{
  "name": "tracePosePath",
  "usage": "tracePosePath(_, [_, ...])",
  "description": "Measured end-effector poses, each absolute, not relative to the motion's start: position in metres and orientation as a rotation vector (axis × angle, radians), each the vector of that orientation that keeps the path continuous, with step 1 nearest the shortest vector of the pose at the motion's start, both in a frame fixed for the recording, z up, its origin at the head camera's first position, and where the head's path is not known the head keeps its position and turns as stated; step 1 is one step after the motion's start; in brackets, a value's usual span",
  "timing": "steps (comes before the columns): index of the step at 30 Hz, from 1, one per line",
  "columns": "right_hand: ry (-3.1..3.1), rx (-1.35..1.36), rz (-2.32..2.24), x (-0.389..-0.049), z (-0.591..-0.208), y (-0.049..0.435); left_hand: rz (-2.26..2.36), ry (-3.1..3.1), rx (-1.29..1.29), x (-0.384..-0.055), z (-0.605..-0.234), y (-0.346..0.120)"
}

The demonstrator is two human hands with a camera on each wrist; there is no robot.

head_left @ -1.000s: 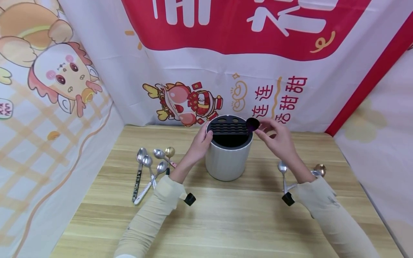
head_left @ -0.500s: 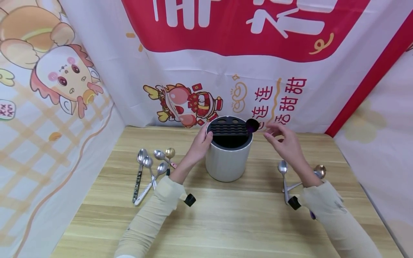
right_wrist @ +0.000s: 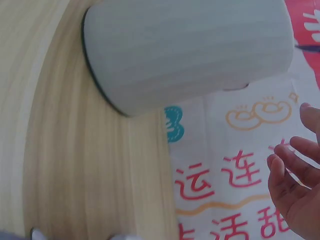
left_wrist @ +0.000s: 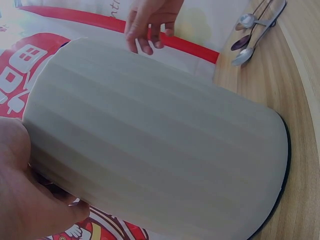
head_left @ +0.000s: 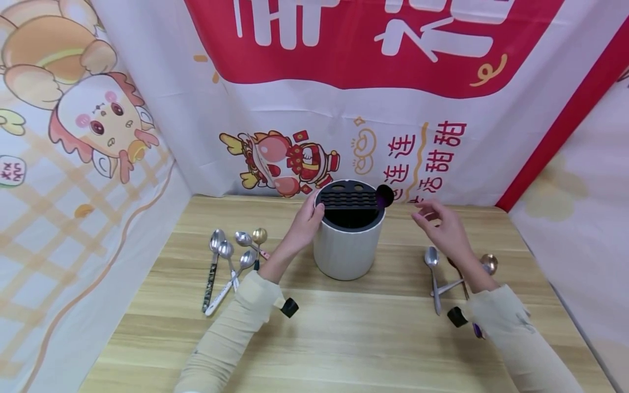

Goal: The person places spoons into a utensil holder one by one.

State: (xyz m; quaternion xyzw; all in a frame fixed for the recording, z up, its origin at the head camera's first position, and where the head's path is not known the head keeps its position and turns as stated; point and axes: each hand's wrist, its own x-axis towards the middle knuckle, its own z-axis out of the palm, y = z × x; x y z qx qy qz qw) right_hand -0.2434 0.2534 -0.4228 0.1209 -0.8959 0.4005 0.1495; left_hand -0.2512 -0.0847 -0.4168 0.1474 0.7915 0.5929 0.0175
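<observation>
A white ribbed utensil holder (head_left: 346, 254) with a black slotted top (head_left: 349, 197) stands upright at the back of the table. My left hand (head_left: 304, 222) grips its left side near the rim, thumb at the top edge. At the right of the top, a dark purple spoon (head_left: 385, 196) stands in the holder, bowl up, its handle hidden inside. My right hand (head_left: 446, 229) hangs in the air right of the holder, fingers loosely bent with nothing between them. The right wrist view shows that hand (right_wrist: 300, 185) apart from the holder wall (right_wrist: 190, 50).
Several spoons (head_left: 216, 240) with patterned, white and dark handles lie left of the holder. On the right, below my right forearm, lie a silver spoon (head_left: 432, 259), a copper-coloured spoon (head_left: 489, 263) and others. A printed cloth (head_left: 295, 103) hangs behind the table (head_left: 354, 338).
My right hand has let go of the purple spoon and moved right and slightly down, away from the holder. The spoon stays in the top; my left hand keeps its grip.
</observation>
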Motion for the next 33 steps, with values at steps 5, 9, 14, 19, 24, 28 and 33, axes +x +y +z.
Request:
tracePosePath(5, [-2.630, 0.372, 1.120, -0.245, -0.434, 0.266, 1.849, 2.489, 0.505, -0.252, -0.419, -0.085])
tracePosePath(9, [-2.668, 0.392, 1.112, -0.246, -0.443, 0.276, 1.861, 2.511, 0.565, -0.254, -0.421, -0.085])
tracePosePath(14, [-2.717, 0.410, 1.083, -0.246, -0.450, 0.284, 1.848, 2.518, 0.529, -0.253, -0.421, -0.086])
tracePosePath(19, [-2.779, 0.384, 1.070, -0.243, -0.454, 0.289, 1.836, 2.490, 0.502, -0.250, -0.416, -0.087])
tracePosePath(24, [-2.819, 0.379, 1.057, -0.242, -0.460, 0.294, 1.837, 2.501, 0.509, -0.253, -0.421, -0.087])
tracePosePath(28, [-2.855, 0.382, 1.070, -0.242, -0.467, 0.299, 1.852, 2.489, 0.534, -0.253, -0.421, -0.087])
tracePosePath(33, [-2.965, 0.380, 1.075, -0.243, -0.479, 0.306, 1.858, 2.467, 0.563, -0.255, -0.421, -0.087])
